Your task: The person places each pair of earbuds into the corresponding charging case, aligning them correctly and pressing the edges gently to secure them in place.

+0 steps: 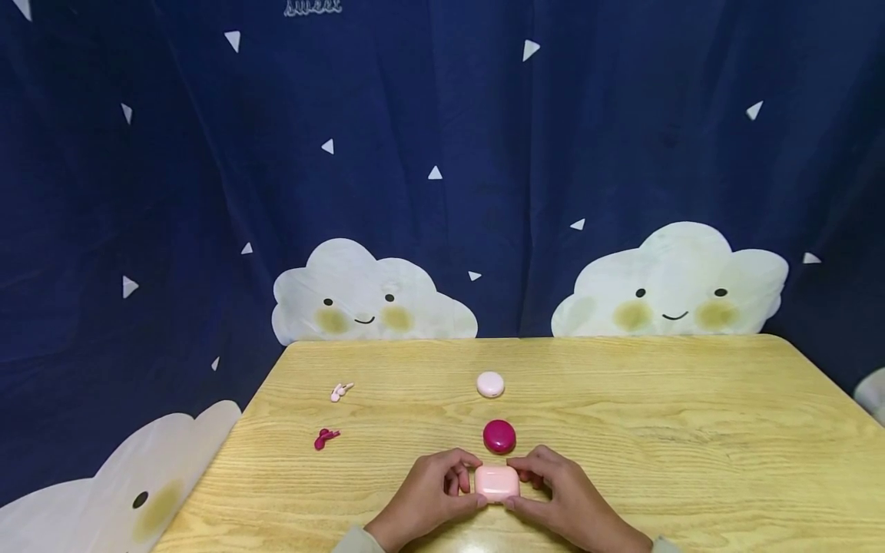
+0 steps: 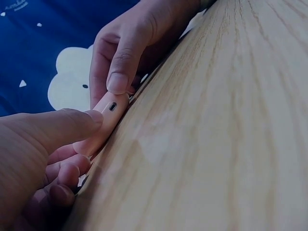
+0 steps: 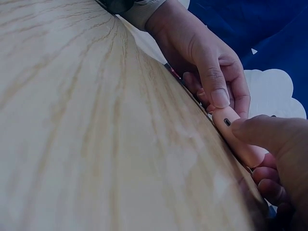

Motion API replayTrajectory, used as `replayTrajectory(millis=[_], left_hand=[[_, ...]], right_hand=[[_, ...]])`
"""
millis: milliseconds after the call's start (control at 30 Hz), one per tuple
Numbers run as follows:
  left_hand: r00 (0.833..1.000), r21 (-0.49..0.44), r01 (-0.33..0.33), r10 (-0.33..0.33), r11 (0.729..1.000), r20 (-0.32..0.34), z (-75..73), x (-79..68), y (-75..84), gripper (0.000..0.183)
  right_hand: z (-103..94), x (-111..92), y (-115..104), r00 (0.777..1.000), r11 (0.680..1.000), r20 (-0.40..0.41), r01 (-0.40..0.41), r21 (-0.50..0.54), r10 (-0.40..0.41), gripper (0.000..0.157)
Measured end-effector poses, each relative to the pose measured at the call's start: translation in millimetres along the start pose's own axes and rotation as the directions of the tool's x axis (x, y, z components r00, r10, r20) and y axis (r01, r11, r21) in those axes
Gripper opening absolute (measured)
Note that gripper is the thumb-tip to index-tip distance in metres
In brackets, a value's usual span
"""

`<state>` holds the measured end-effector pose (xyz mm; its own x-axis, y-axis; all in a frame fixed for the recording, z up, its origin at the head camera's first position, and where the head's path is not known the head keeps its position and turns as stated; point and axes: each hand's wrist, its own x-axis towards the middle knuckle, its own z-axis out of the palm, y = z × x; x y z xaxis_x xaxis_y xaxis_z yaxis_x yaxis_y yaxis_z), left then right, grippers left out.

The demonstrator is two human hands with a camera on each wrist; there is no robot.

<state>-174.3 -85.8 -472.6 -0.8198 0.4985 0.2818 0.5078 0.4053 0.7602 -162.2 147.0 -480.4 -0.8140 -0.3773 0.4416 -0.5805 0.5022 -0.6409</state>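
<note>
A glossy peach-pink earbud case (image 1: 497,482) lies at the near part of the table, its lid closed. From its left side my left hand (image 1: 437,491) grips it between thumb and fingers. My right hand (image 1: 561,495) holds the opposite end in the same way. Both thumbs press the near side, next to a small charging port (image 2: 112,106) that shows in both wrist views. Just beyond the case sits a round magenta case (image 1: 499,436). Farther back is a round pale pink case (image 1: 490,384).
On the left part of the wooden table (image 1: 657,430) lie magenta earbuds (image 1: 326,438) and, behind them, pale pink earbuds (image 1: 341,392). A dark blue curtain (image 1: 442,115) with white clouds and triangles hangs behind the table's far edge.
</note>
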Motion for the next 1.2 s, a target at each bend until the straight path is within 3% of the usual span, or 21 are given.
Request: replayTrajectory(millis=[400, 567, 867, 1033, 1200], left_hand=[[1.0, -0.02, 0.022, -0.022, 1.0, 0.009, -0.6, -0.2, 0.0, 0.036], [1.0, -0.007, 0.014, -0.014, 1.0, -0.005, 0.6, 0.2, 0.3, 0.032], [0.994, -0.108, 0.103, -0.105, 0.989, -0.013, -11.0, -0.2, 30.4, 0.028], [0.99, -0.156, 0.132, -0.138, 0.979, -0.032, -3.6, 2.1, 7.6, 0.032], [0.98, -0.218, 0.192, -0.2, 0.957, -0.014, -1.0, 5.7, -6.6, 0.035]], right_hand=[[0.3, 0, -1, 1.0, 1.0, -0.006, -0.001, 0.008, 0.001, 0.039], [1.1, 0, -1, 0.999, 0.999, -0.012, -0.037, 0.017, 0.037, 0.039], [0.6, 1, -2, 0.997, 0.997, -0.06, -0.053, 0.053, 0.056, 0.034], [-0.2, 3, -2, 0.987, 0.989, -0.096, -0.117, 0.094, 0.126, 0.032], [-12.8, 10, -28, 0.951, 0.952, -0.12, -0.266, 0.153, 0.285, 0.021]])
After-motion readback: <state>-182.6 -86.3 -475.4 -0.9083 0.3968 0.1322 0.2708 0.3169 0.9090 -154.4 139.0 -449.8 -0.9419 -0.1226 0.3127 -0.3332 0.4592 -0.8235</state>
